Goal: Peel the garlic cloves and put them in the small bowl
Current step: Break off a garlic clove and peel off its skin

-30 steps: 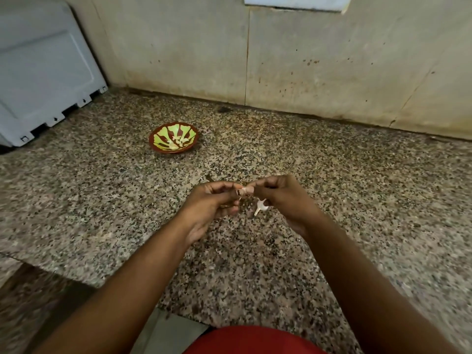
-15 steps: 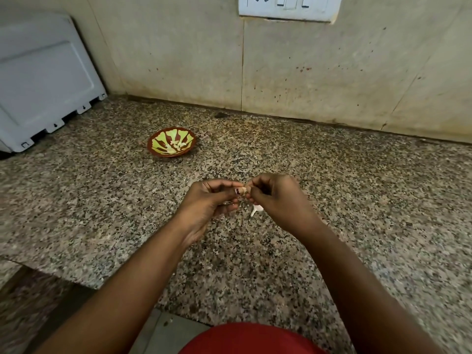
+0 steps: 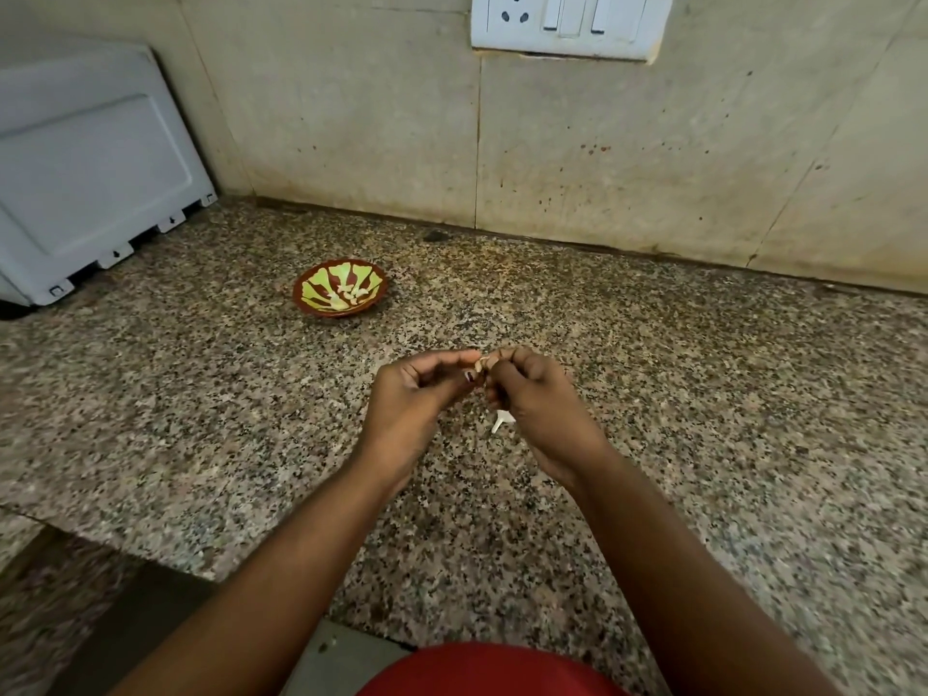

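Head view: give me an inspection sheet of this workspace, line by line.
Surface: speckled granite counter, a dark spot near the wall.
Job's things: garlic clove pinched between both hands; small bowl holding pale peeled cloves.
Clutter: white garlic stem piece below the right hand.
Hands: left hand and right hand both pinch the clove.
Cables: nothing seen.
Surroundings: stained wall tiles, switch plate, white appliance.

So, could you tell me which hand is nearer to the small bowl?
Left. The left hand is below and right of the small bowl; the right hand lies further right.
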